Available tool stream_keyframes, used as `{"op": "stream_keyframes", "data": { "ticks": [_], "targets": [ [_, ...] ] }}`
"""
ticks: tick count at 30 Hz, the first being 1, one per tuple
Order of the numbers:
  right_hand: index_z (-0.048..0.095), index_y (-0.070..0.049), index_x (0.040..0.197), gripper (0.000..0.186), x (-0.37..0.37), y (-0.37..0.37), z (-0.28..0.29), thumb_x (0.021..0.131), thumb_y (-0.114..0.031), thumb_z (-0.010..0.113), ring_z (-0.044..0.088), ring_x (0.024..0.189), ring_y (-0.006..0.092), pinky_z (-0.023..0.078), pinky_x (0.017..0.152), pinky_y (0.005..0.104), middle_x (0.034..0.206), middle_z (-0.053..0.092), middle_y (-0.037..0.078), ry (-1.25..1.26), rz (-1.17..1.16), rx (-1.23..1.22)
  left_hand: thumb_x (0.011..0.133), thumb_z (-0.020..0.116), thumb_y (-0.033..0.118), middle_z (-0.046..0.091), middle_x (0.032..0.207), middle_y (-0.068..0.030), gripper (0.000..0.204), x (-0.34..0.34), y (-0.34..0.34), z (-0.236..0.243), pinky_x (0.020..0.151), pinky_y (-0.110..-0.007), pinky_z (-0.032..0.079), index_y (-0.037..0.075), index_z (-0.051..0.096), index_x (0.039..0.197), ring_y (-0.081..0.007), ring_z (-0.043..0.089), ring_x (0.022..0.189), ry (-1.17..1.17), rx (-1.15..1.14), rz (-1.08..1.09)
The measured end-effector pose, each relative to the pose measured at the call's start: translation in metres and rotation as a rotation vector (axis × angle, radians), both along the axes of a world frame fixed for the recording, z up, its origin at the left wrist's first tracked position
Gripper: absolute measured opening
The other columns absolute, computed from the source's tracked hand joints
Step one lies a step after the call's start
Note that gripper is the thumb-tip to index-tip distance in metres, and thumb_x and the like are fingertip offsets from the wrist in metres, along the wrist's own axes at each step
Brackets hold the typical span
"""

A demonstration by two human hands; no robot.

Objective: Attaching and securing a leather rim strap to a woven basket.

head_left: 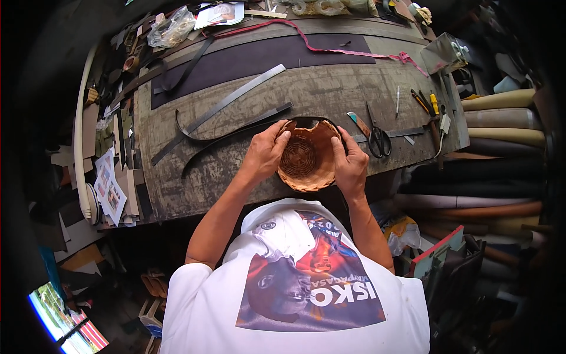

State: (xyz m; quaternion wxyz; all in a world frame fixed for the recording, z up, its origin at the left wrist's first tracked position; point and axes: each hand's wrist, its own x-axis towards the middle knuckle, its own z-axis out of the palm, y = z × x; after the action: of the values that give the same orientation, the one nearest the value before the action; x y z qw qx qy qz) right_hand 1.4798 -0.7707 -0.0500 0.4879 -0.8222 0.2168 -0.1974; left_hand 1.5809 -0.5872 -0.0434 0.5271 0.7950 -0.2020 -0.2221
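Note:
My left hand (266, 152) and my right hand (349, 163) grip opposite sides of a round tan woven basket (308, 177) at the table's near edge, thumbs on top. Its inside faces up, showing a brown woven bottom; a dark band runs along its far rim, where the tan wall dips. Left of it lie curved black strips (212, 133) and a metal ruler (237, 94). To its right are black-handled scissors (379, 140), a teal-and-brown cutter (358, 123) and another metal ruler (404, 132).
The worn table (194, 186) holds a dark purple sheet (236, 53), a pink tape (306, 42), hand tools (434, 104), a clear container (443, 54) and, leftward, scraps and printed sheets (109, 186). Material rolls (498, 118) fill the right; a lit screen (65, 318) sits at lower left.

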Motion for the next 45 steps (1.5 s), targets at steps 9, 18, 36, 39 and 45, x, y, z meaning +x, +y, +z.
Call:
{"op": "stream_keyframes", "data": {
  "ticks": [9,18,36,39,45],
  "targets": [
    [0.065,0.004,0.122,0.033,0.002,-0.001,-0.006,0.096,-0.018,0.063,0.071,0.094,0.0216,0.055,0.08,0.0323,0.104,0.073,0.02,-0.03,0.001,0.077,0.102,0.056,0.028,0.066,0.124,-0.0169,0.045,-0.011,0.031,-0.005,0.095,-0.033,0.05,0.0,0.054,0.137,-0.0234,0.065,0.11,-0.019,-0.11,-0.004],
    [0.066,0.001,0.122,0.035,0.001,0.0,-0.006,0.097,-0.023,0.064,0.07,0.095,0.0188,0.055,0.082,0.0316,0.105,0.074,0.017,-0.058,-0.005,0.159,0.075,0.082,0.039,0.064,0.12,-0.0054,0.039,-0.053,0.039,0.004,0.118,-0.055,0.02,0.012,0.071,0.101,-0.0323,0.043,0.137,-0.879,0.031,-0.331],
    [0.06,0.004,0.128,0.034,-0.05,-0.031,-0.027,0.102,-0.018,0.057,0.066,0.107,0.0185,0.054,0.09,0.029,0.119,0.067,0.012,-0.012,-0.094,0.193,0.078,0.077,0.013,0.064,0.095,-0.0019,0.022,0.005,0.006,0.01,0.12,-0.057,0.014,0.013,0.069,0.098,-0.0274,0.049,0.127,-0.703,-0.022,-0.282],
    [0.064,0.001,0.124,0.029,-0.058,-0.029,-0.041,0.101,-0.015,0.059,0.067,0.1,0.015,0.054,0.085,0.0273,0.113,0.069,0.009,0.111,-0.064,0.227,0.081,0.074,0.013,0.063,0.101,-0.0057,0.021,0.018,0.0,0.009,0.121,-0.058,0.011,0.01,0.069,0.101,-0.0297,0.046,0.13,-0.672,-0.034,-0.31],
    [0.065,0.002,0.122,0.031,-0.067,-0.03,-0.05,0.098,-0.017,0.063,0.067,0.091,0.0138,0.053,0.08,0.0265,0.106,0.072,0.011,0.253,0.036,0.15,0.084,0.07,0.015,0.064,0.102,-0.0074,0.018,0.046,-0.01,0.011,0.121,-0.058,0.011,0.007,0.069,0.1,-0.0303,0.046,0.131,-0.591,-0.029,-0.297]
  ]
}}
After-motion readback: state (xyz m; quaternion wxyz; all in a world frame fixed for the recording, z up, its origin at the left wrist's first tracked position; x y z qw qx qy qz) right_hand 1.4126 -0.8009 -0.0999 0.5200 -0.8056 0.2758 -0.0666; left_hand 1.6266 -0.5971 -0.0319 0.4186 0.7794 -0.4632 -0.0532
